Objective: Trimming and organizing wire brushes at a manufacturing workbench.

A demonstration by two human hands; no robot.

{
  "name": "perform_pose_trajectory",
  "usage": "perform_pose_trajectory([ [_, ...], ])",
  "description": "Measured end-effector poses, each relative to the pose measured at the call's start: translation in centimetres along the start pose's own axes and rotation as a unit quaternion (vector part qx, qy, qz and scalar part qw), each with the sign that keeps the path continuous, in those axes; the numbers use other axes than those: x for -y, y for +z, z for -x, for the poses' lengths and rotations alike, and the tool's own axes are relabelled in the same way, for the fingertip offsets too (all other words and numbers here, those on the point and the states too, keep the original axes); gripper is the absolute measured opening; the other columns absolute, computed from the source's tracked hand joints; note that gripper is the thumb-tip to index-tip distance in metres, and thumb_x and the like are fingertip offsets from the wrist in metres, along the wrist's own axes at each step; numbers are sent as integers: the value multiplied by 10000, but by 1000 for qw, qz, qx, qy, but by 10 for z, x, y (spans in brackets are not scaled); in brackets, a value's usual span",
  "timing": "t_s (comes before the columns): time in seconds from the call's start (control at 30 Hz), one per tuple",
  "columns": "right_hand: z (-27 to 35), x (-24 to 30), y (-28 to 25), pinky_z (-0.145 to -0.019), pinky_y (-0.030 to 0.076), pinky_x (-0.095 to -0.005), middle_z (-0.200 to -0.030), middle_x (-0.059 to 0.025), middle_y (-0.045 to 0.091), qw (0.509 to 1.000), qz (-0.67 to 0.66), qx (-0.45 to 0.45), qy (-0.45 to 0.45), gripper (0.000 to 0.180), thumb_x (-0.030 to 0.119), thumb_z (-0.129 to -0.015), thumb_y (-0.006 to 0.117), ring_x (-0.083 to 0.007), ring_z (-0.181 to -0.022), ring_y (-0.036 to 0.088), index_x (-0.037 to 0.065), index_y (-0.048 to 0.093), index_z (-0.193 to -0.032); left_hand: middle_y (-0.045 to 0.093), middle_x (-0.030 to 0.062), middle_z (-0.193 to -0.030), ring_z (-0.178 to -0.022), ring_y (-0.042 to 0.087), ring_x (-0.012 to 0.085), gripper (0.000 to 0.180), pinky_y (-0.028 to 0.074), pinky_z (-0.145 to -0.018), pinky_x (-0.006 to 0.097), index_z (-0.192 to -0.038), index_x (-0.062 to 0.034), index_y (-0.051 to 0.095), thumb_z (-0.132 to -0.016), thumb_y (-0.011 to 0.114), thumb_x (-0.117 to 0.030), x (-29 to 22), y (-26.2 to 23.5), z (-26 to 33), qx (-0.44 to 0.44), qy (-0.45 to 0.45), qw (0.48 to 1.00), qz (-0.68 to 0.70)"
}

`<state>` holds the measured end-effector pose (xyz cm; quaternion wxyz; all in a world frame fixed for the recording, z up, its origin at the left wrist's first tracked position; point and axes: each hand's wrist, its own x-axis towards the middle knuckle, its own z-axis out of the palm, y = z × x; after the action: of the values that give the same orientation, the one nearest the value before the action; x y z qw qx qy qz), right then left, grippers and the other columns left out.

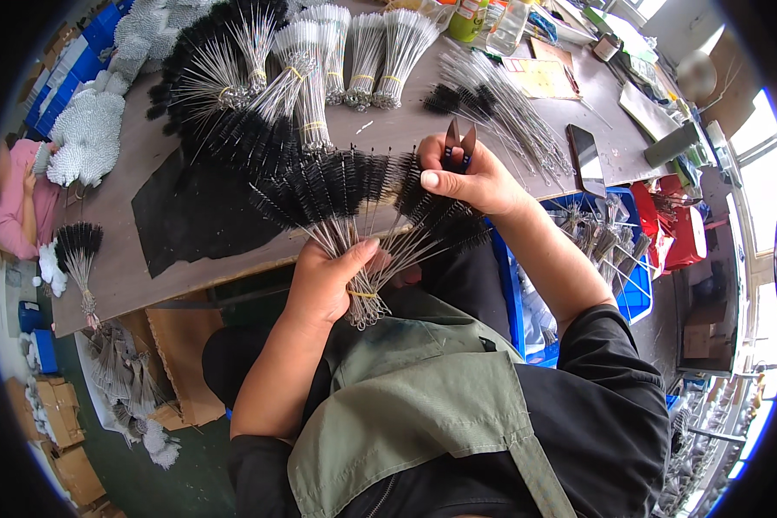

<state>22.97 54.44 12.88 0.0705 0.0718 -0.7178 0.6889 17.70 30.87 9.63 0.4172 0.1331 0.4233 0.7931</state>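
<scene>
A fanned bundle of black-bristled tube brushes (319,194) is in my left hand (324,281), whose thumb and fingers wrap round the wire stems. A yellow rubber band circles the stems near their looped ends, below that hand. My right hand (479,181) is closed on a small pair of snips (460,145), blades pointing up and apart. Its fingers are at the right side of the fan, among the bristle heads. Whether they also pinch a brush is hidden. A black mat (194,216) lies on the table just left of the bundle.
Banded brush bundles (311,78) crowd the far side of the table (112,281). Loose brushes (509,112) and a phone (585,160) lie right. A blue crate (634,293) with wire brushes stands by my right arm. Another person (30,203) sits at far left.
</scene>
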Motion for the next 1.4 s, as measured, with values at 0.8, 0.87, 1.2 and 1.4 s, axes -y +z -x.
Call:
perform_pose_trajectory([
  [0.8,3,-8,-5,-693,402,-205,-824,41,574,999,-35,15,22,211,150,-832,726,-43,-763,508,56,578,-949,590,56,-869,-759,645,197,208,569,-735,348,-972,-18,537,-809,660,21,11,-7,-5,-63,15,998,-24],
  [0.87,2,-13,-4,-664,392,-204,-792,47,570,1000,-25,12,6,294,165,-833,735,-33,-744,502,61,549,-1035,596,66,-884,-774,647,205,217,566,-747,352,-981,-14,536,-806,663,16,10,-10,-6,-45,17,998,-49],
  [1.2,2,5,4,-690,400,-200,-826,22,557,1000,6,0,18,574,121,-828,729,-50,-760,503,29,431,-1310,602,82,-895,-790,653,215,217,567,-753,364,-1004,-8,533,-815,633,29,11,-12,-4,-57,1,998,-14],
  [1.4,5,13,5,-738,439,-225,-814,27,585,999,33,-8,4,355,104,-838,707,-57,-780,529,61,577,-1166,602,77,-900,-787,655,215,217,571,-754,362,-1011,-8,543,-817,628,39,12,-11,-3,-60,5,998,-18],
])
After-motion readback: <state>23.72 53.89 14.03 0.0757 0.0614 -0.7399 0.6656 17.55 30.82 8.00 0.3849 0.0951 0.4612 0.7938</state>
